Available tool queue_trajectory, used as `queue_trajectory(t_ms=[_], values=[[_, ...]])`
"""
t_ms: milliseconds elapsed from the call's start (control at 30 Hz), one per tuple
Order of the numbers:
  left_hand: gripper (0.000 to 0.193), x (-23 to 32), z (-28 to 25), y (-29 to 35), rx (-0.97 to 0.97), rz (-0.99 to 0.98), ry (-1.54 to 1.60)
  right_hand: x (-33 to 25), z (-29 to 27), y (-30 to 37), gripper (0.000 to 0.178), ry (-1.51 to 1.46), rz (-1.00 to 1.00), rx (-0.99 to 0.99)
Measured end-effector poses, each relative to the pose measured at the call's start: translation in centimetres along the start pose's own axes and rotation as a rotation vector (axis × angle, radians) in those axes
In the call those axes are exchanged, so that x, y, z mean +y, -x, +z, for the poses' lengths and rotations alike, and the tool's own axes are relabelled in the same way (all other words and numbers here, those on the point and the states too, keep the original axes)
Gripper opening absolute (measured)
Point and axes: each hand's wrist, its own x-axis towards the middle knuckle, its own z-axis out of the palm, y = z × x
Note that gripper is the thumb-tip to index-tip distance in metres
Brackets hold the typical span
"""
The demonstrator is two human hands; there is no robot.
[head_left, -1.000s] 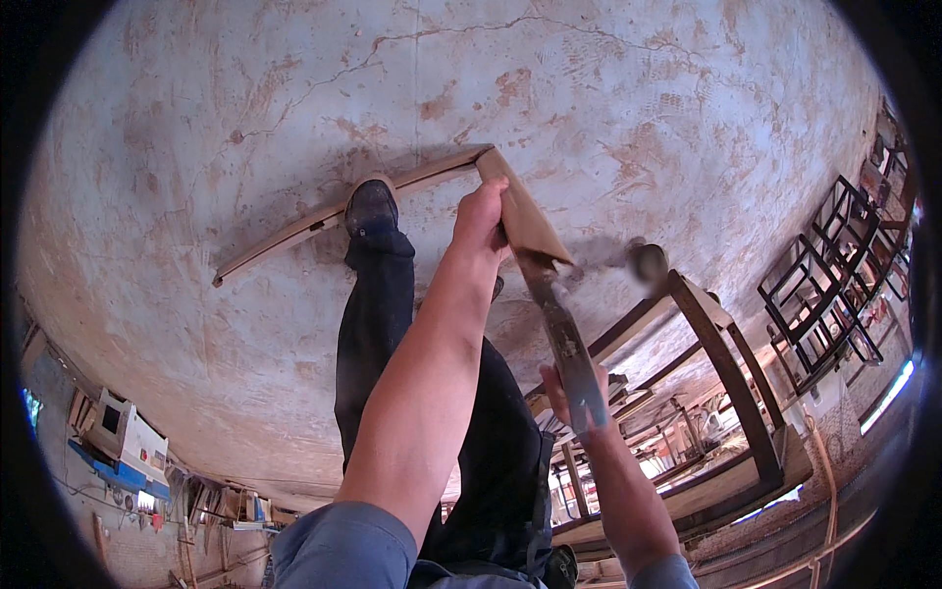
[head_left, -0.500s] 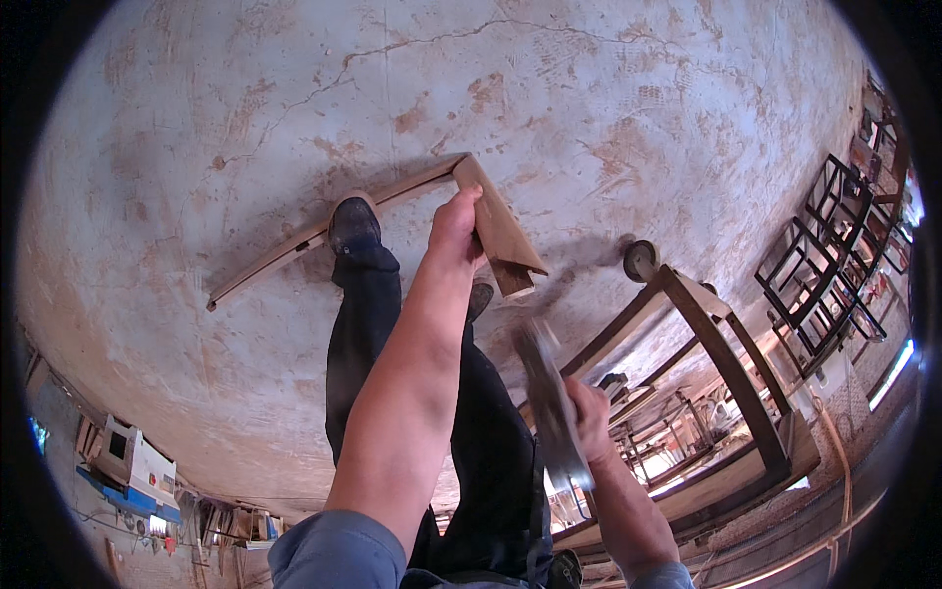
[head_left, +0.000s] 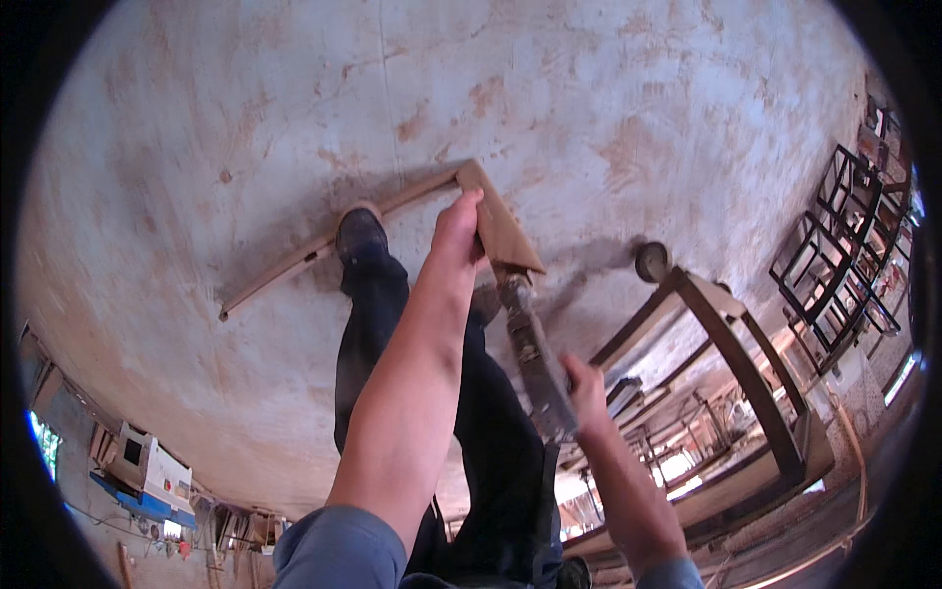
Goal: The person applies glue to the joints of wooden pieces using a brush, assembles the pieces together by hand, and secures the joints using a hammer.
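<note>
your left hand [head_left: 459, 228] grips the upper corner of the curved wooden frame piece [head_left: 412, 201], which rests on the concrete floor [head_left: 589, 88] under your shoe [head_left: 361, 236]. your right hand [head_left: 587, 381] is closed around the hammer [head_left: 535, 353], its head against the wood.

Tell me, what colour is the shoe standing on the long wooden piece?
The shoe is black, dusty on top; the head view shows it best.

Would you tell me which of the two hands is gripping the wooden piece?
The left hand grips the wedge-shaped wooden piece; the right hand holds the long flat tool instead.
</note>
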Motion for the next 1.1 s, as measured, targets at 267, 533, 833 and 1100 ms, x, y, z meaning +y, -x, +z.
queue_trajectory(t_ms=[267, 533, 833, 1100], values=[[0.039, -0.2, 0.3, 1.0, 0.019, -0.039, -0.008, 0.8, -0.4, -0.5, 0.029, -0.053, -0.096, -0.047], [0.041, 0.1, 0.3, 1.0, -0.013, -0.053, -0.039, 0.4, 0.0, -1.3, 0.026, -0.081, -0.060, -0.040], [0.040, 0.0, 0.2, 1.1, -0.015, -0.013, -0.066, -0.2, 0.1, 1.1, 0.028, -0.179, -0.335, 0.076], [0.040, 0.9, -2.0, -1.0, -0.179, -0.124, -0.087, 1.3, 1.0, 0.6, 0.022, -0.102, -0.189, 0.094]])
